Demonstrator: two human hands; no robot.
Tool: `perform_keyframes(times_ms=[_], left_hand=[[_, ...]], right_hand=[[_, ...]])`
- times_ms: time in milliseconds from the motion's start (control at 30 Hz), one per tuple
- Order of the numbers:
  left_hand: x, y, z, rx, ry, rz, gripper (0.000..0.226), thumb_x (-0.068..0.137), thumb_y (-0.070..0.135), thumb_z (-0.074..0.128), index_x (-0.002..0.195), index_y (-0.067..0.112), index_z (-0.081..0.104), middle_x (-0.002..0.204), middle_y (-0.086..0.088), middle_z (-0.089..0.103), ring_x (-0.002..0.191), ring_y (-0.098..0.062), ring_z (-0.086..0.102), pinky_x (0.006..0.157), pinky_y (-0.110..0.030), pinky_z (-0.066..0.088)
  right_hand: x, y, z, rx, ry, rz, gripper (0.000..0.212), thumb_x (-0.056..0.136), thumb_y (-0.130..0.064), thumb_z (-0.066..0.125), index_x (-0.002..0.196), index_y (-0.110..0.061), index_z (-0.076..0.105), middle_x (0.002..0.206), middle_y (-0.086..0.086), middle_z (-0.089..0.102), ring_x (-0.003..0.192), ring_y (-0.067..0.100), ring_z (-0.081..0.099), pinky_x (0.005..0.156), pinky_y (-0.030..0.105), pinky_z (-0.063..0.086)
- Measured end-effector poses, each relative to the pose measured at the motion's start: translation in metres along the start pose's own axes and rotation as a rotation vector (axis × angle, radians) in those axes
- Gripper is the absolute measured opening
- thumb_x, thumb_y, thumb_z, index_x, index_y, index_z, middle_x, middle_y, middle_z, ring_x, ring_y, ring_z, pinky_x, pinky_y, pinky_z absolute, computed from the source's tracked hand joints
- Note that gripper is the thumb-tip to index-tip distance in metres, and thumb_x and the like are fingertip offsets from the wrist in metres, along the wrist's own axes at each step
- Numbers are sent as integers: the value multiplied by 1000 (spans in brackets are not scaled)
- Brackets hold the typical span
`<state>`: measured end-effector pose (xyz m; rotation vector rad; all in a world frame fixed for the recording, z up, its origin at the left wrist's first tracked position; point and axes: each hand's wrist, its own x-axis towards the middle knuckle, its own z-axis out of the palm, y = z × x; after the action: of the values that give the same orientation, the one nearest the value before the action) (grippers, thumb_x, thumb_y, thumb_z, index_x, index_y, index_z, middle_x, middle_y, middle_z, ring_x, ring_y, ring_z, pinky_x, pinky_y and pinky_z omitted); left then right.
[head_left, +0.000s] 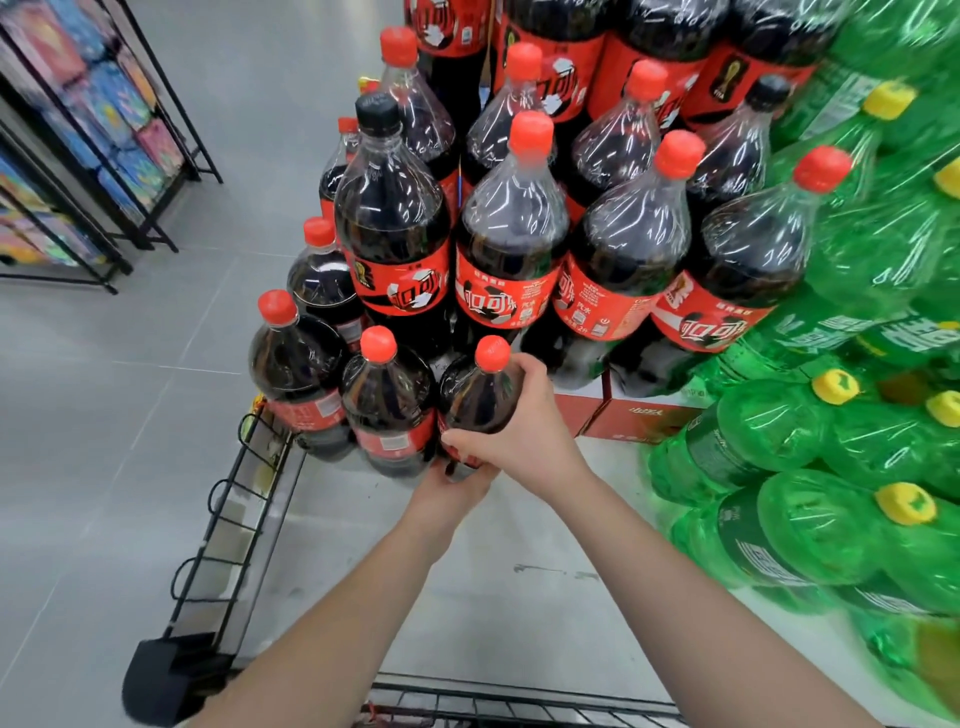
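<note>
A large cola bottle (480, 395) with a red cap and red label stands upright at the front of a low white display platform (519, 597). My right hand (524, 423) wraps around its shoulder and upper body from the right. My left hand (454, 480) grips the bottle lower down, near its base, and is partly hidden under the right hand. To the left of this bottle stand two matching red-capped cola bottles (387, 405), close beside it.
Behind rises a stack of shrink-wrapped cola bottles (519, 228) on red cartons (639, 415). Green soda bottles (831, 519) with yellow caps fill the right. A black wire rail (228, 519) borders the platform's left edge. A rack of colourful goods (78, 130) stands across the grey floor.
</note>
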<state>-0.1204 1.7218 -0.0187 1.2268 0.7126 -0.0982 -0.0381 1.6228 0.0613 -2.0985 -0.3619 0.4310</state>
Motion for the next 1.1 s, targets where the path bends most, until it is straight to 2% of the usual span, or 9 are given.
perform_keyframes(times_ms=[200, 333, 467, 533, 633, 733, 800, 933, 1100], left_hand=[[-19, 11, 4, -147, -68, 19, 95, 56, 42, 89, 140, 12, 55, 139, -5, 68, 126, -19, 68, 114, -44, 50], [-37, 23, 2, -98, -99, 36, 93, 59, 44, 89, 137, 5, 57, 134, -9, 71, 120, -19, 71, 116, -45, 48], [-62, 39, -1, 4, -126, 25, 63, 85, 37, 83, 136, 6, 62, 135, -10, 72, 128, -22, 67, 115, -41, 50], [-75, 46, -2, 71, -135, 5, 37, 101, 25, 70, 132, 5, 65, 126, -3, 75, 128, -23, 67, 111, -37, 51], [-100, 61, -4, 94, -138, 42, 18, 107, 20, 61, 120, 12, 68, 105, 8, 80, 116, -16, 73, 107, -37, 52], [-121, 75, -15, 7, -77, 107, 27, 104, 19, 62, 129, 10, 59, 107, 4, 81, 102, -9, 77, 103, -39, 57], [-134, 87, -25, 28, -55, 164, 43, 103, 22, 65, 142, 9, 55, 128, -5, 74, 115, -16, 73, 101, -37, 59], [-172, 128, -33, 127, -149, 370, 36, 104, 20, 61, 140, 12, 59, 137, -4, 68, 122, -17, 70, 93, -26, 61], [-251, 178, -29, 239, -291, 717, 35, 98, 35, 70, 131, 25, 67, 134, 10, 70, 127, -11, 67, 109, -41, 54]], right_hand=[[-4, -8, -5, -230, 53, -38, 130, 52, -74, 85, 157, -24, 25, 154, 2, 39, 144, 22, 44, 116, 45, 44], [-6, -13, -6, -228, 38, -27, 132, 60, -66, 91, 161, -14, 25, 160, 7, 37, 151, 25, 36, 122, 44, 37], [-12, -13, -8, -165, 16, 4, 143, 62, -63, 93, 166, -11, 11, 170, 8, 25, 158, 25, 25, 126, 42, 31], [-20, -10, -8, -108, 27, 20, 140, 65, -61, 93, 167, -11, 11, 171, 8, 24, 159, 24, 25, 127, 40, 30], [-37, -9, -13, -27, 63, 23, 126, 74, -58, 88, 166, -14, 15, 169, 7, 28, 157, 23, 28, 124, 37, 30], [-59, -14, -22, -15, 119, -34, 110, 83, -59, 81, 165, -16, 21, 168, 4, 32, 154, 18, 32, 123, 32, 30], [-76, -26, -31, -13, 189, -80, 102, 86, -57, 78, 163, -15, 26, 162, 3, 42, 150, 16, 40, 121, 31, 34], [-126, -67, -55, 72, 321, -182, 87, 90, -47, 79, 159, -18, 34, 144, -2, 56, 133, 9, 55, 116, 35, 43], [-213, -122, -85, 170, 455, -324, 75, 93, -54, 72, 155, -26, 40, 140, -11, 60, 131, -2, 56, 112, 29, 46]])
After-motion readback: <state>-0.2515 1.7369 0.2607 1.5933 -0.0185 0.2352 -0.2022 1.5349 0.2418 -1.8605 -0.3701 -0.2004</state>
